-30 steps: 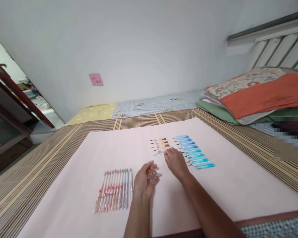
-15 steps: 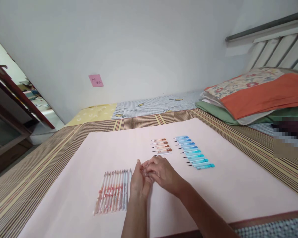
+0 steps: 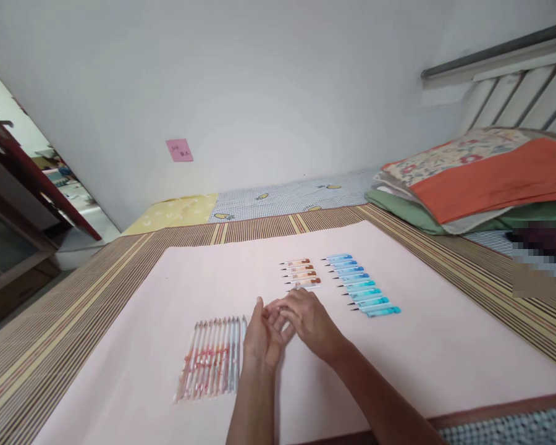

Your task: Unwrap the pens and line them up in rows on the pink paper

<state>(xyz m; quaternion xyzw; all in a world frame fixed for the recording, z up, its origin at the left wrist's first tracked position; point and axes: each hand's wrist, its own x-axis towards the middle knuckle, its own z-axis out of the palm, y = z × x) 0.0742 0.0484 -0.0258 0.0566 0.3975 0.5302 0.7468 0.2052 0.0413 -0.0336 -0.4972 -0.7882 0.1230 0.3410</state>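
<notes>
In the middle of a pale pink sheet (image 3: pixel 333 358), my left hand (image 3: pixel 263 340) is turned palm up, thumb stretched out and fingers apart. My right hand (image 3: pixel 312 321) lies across its fingertips with its own fingers bent; whatever they hold, if anything, is hidden. Just left of my left wrist is a row of slim clear pens (image 3: pixel 208 355) with red, pink and grey-blue patterns. Beyond my right hand lie several brown-and-white pencils (image 3: pixel 300 273) with dark points. Farther right is a slanting column of blue and teal pencils (image 3: pixel 364 285), their points facing left.
The sheet lies on a striped mat (image 3: pixel 111 266). Folded bedding with an orange-edged pillow (image 3: pixel 505 179) is piled at the far right. A pink note (image 3: pixel 180 150) sticks to the white wall (image 3: pixel 282 93). A yellow cloth (image 3: pixel 176 210) borders the mat's far side.
My right hand has shifted slightly up and right, showing more of the left palm and fingers. The pens and pencils lie where they were.
</notes>
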